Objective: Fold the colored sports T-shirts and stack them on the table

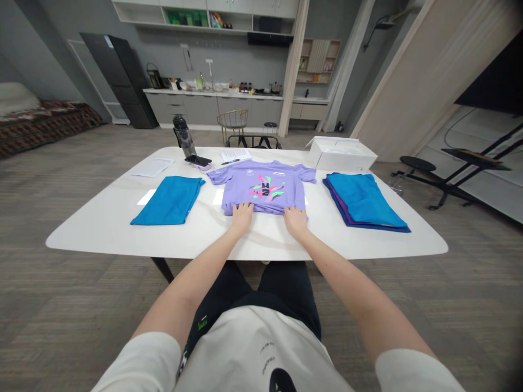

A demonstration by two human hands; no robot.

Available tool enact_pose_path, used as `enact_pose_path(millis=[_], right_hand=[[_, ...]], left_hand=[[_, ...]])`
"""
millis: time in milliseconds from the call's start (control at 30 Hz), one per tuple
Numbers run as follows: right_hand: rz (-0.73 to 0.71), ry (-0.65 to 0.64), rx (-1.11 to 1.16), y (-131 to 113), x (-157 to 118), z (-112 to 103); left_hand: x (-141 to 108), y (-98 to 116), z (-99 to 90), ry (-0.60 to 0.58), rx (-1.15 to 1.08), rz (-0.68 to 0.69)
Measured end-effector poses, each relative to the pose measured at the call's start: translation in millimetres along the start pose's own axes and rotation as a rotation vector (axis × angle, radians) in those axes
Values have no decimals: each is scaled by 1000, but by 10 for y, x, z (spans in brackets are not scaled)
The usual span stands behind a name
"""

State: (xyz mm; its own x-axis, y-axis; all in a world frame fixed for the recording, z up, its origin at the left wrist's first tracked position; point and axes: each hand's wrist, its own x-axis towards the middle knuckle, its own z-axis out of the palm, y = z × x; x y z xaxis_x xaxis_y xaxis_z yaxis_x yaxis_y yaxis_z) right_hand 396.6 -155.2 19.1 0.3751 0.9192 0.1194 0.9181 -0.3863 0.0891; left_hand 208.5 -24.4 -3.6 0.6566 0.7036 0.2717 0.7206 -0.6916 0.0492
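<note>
A purple T-shirt (281,188) with a pink, green and black print lies in the middle of the white table, its sleeves spread and its near edge bunched into a fold. My left hand (243,215) is on the left part of that near edge, fingers curled over the cloth. At the right part of the same edge, my right hand (295,219) has its fingers bent on the fabric; the thumbs are mostly hidden. A folded blue cloth (169,201) lies to the left. To the right is a stack of folded cloths (365,200), blue on top, with purple and dark blue beneath.
On the white table (102,231) stand a dark bottle (186,139) and a white box (342,154) at the far side. A phone (198,160), a pen (230,162) and paper sheets (152,167) lie there too. Chairs and a kitchen counter are beyond.
</note>
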Motion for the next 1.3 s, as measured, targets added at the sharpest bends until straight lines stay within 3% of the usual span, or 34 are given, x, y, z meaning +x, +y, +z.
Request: enact_pose_path(millis=[133, 233, 400, 533, 633, 733, 833, 933, 1033, 1167, 1300], right_hand=[[27, 72, 32, 36, 52, -1], [37, 98, 106, 81, 22, -46], [-4, 90, 209, 70, -71, -101], [-134, 119, 270, -10, -180, -80], [-253, 118, 249, -74, -226, -49], [-275, 82, 202, -104, -221, -18], [-250, 73, 164, -89, -245, -1], [-300, 63, 178, -57, -359, 8], [-371, 51, 230, -43, -506, 33], [-194, 77, 217, -46, -604, 85], [-61, 87, 158, -61, -609, 79]], left_hand=[[93, -119, 19, 1, -40, 6], [65, -170, -5, -29, -145, 106], [-19, -104, 3, -35, -196, 220], [-17, -22, 34, -38, -197, 196], [-23, 8, 32, -41, -223, 275], [-51, 12, 1, -61, -206, 277], [-126, -1, -63, -142, -214, 229], [-280, -18, -155, -240, -272, 289], [-477, -25, -249, -242, -322, 326], [-641, -28, -329, -131, -420, 269], [-630, -16, -397, -125, -568, 105]])
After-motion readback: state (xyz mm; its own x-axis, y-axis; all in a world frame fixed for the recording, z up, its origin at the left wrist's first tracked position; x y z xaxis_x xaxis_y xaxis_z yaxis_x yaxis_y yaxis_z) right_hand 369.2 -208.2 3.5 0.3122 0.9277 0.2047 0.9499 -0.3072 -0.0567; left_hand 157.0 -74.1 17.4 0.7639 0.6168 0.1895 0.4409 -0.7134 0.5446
